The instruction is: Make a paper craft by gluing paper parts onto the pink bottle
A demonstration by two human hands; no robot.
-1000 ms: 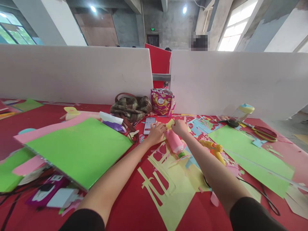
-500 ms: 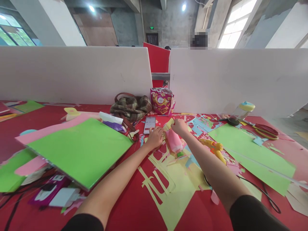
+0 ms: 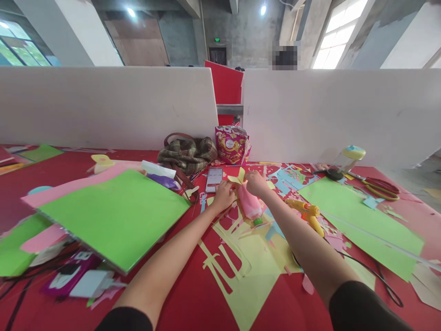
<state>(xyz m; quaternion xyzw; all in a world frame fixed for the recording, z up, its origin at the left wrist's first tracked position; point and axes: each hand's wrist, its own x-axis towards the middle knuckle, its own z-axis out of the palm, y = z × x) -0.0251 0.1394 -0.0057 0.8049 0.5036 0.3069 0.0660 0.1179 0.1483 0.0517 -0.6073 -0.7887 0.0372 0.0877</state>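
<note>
Between my hands stands a folded yellow paper cutout (image 3: 237, 178) with two wing-like flaps. My left hand (image 3: 224, 195) is closed at its lower left edge, fingertips pinching the paper. My right hand (image 3: 257, 184), fingers curled, grips at its right edge, though the fingertips are partly hidden. Just below them a pink bottle (image 3: 249, 202) lies on its side, its green cap (image 3: 257, 221) toward me. A cut yellow sheet (image 3: 253, 280) with long slits spreads under the bottle and forearms. Behind my left hand lies a phone (image 3: 214, 179) showing a timer.
To the right are a yellow glue gun (image 3: 305, 209), a green sheet (image 3: 361, 220), scissors (image 3: 382, 187) and a clear jar (image 3: 345, 162). A green board (image 3: 117, 211) lies left. A plaid bag (image 3: 188, 153) and a snack bag (image 3: 232, 145) stand at the back among paper scraps.
The yellow cutout's flaps now stand up and show spread between my hands. My right hand has shifted slightly left and down, and my left hand has turned a little.
</note>
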